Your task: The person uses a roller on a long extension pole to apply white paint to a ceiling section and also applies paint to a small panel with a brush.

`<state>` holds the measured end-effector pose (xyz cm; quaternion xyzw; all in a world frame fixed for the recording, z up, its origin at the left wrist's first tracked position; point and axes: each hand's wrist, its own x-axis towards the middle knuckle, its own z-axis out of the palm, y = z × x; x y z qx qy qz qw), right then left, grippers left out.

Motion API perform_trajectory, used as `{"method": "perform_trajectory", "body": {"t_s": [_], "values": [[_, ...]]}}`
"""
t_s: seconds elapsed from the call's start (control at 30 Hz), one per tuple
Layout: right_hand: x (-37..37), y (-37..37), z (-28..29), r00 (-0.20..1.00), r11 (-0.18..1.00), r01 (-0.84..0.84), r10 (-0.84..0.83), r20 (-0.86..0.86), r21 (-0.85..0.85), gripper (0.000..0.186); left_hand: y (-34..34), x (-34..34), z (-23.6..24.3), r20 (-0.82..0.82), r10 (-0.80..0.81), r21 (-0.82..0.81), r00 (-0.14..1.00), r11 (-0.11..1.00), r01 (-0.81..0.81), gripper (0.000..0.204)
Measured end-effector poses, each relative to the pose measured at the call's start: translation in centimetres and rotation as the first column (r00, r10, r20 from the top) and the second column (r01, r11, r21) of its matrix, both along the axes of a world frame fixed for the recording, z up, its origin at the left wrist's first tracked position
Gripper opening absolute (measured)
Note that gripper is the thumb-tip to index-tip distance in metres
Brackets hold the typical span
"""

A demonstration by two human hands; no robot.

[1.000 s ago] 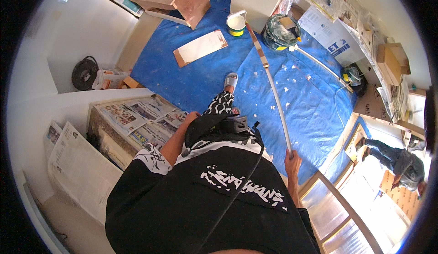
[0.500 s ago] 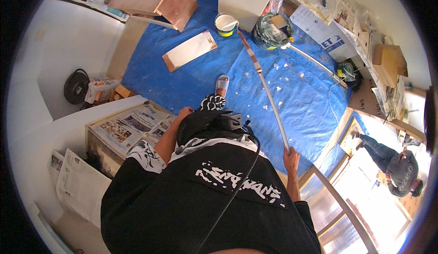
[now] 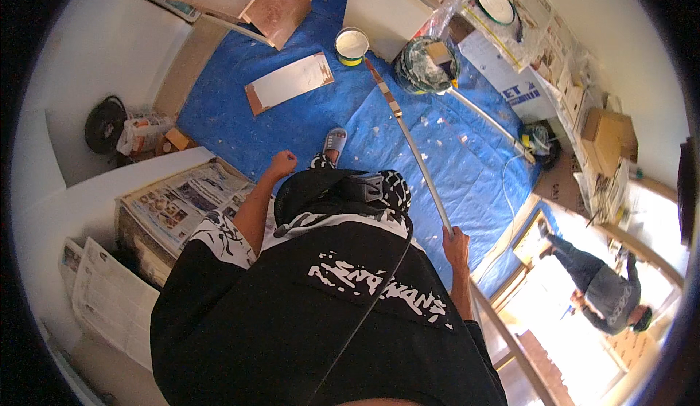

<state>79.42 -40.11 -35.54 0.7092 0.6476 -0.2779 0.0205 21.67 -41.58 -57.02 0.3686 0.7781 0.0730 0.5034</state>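
Head view: right hand (image 3: 456,244) grips long pole (image 3: 415,154); left hand (image 3: 283,163) fisted, empty; white-lidded pail (image 3: 351,45) beyond.

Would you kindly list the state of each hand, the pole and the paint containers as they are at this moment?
Right hand: closed around the near end of the long pole.
Left hand: clenched in a fist, holding nothing visible.
Long pole: held slanting down, its far end near the small paint bucket.
Small paint bucket: open, upright on the blue tarp, white inside.
Plastic-lined bucket: open, upright.
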Motion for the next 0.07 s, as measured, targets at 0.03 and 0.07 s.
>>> {"method": "perform_trajectory", "body": {"t_s": [0.03, 0.07], "values": [[0.3, 1.3, -0.2, 1.000, 1.000, -0.022, 0.022, 0.005, -0.018, 0.035, 0.6, 0.9, 1.3, 0.055, 0.114, -0.056, 0.992, 0.992, -0.111, 0.029], [1.2, 2.6, -0.2, 0.999, 0.999, -0.049, 0.049, 0.005, -0.016, 0.035, 0.7, 2.0, 2.7, 0.103, 0.230, -0.120, 0.968, 0.969, -0.218, 0.027]]}}
